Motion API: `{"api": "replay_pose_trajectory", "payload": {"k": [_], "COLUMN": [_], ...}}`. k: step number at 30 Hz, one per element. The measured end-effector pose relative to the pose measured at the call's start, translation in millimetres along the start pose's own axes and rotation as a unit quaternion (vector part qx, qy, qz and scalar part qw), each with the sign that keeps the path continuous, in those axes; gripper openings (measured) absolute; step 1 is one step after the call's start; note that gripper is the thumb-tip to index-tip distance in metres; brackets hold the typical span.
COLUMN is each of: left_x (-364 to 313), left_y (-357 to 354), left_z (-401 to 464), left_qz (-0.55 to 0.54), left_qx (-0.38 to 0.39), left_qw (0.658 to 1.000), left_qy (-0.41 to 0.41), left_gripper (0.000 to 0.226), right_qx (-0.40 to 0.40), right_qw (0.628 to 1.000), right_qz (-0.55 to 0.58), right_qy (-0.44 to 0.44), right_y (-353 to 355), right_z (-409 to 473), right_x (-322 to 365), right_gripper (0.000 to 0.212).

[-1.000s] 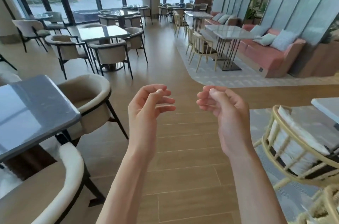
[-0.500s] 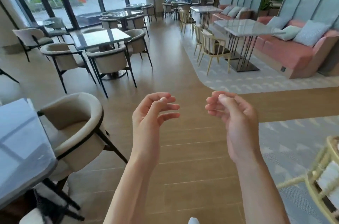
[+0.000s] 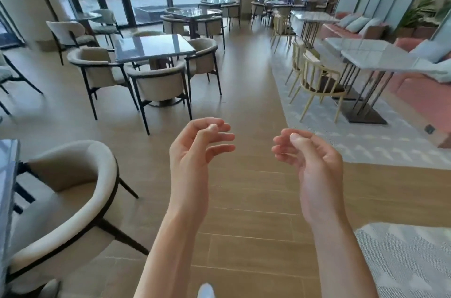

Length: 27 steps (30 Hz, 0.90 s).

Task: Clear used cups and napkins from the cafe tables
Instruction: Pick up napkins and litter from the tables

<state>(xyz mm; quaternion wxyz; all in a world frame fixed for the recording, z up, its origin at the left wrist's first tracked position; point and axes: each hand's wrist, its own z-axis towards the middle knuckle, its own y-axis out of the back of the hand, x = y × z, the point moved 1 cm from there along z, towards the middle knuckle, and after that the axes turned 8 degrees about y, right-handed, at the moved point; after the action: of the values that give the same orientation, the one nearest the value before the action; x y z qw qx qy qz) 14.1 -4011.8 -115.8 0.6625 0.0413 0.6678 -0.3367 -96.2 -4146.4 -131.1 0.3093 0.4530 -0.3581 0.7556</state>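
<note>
Head view, only one: both hands up mid-frame over the wood floor, well apart from any table. Left hand point(image 3: 195, 149) loosely curled, fingers relaxed, holds nothing. Right hand point(image 3: 310, 153) same, loose curl, empty. No cups or napkins visible anywhere, so I can't place the task items; far tabletops are too small and blurred to rule anything out. Dark square table point(image 3: 153, 47) at upper centre-left reads bare, ringed by beige armchairs point(image 3: 158, 85). Marble table point(image 3: 375, 56) at upper right also shows nothing on top, pink sofa point(image 3: 424, 92) behind it at the right edge. Sliver of a grey tabletop point(image 3: 7, 175) at the left edge, nearest armchair point(image 3: 73, 190) beside it at lower left. Progress: can't tell how many tables are cleared; nothing in hand, nothing being carried. Judgement: person is between tables, in a search/approach step, with picking up yet to come if any used items remain further in.
</note>
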Motion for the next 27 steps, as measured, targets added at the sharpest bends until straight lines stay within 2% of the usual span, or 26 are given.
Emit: {"api": "replay_pose_trajectory", "payload": {"k": [7, 13, 19, 27], "left_x": [77.4, 88.8, 122.5, 212.5], "left_y": [-34.7, -91.0, -125.0, -176.9], "left_z": [180.0, 363.5, 491.6, 690.0], "left_qz": [-0.006, -0.017, -0.002, 0.021], "left_qx": [0.022, 0.073, 0.103, 0.082], "left_qw": [0.999, 0.997, 0.994, 0.995], "left_qy": [0.03, 0.029, 0.04, 0.047], "left_gripper": [0.017, 0.016, 0.017, 0.019], "right_qx": [-0.024, -0.044, -0.068, -0.08], "right_qw": [0.999, 0.998, 0.997, 0.996], "right_qz": [-0.021, 0.055, 0.038, 0.045], "right_qy": [-0.004, 0.008, 0.0, -0.014], "right_y": [-14.4, -52.3, -66.9, -55.9], "right_z": [158.4, 329.2, 452.1, 650.5], "right_x": [-88.6, -120.6, -177.3, -294.1], "right_gripper": [0.018, 0.018, 0.016, 0.017]}}
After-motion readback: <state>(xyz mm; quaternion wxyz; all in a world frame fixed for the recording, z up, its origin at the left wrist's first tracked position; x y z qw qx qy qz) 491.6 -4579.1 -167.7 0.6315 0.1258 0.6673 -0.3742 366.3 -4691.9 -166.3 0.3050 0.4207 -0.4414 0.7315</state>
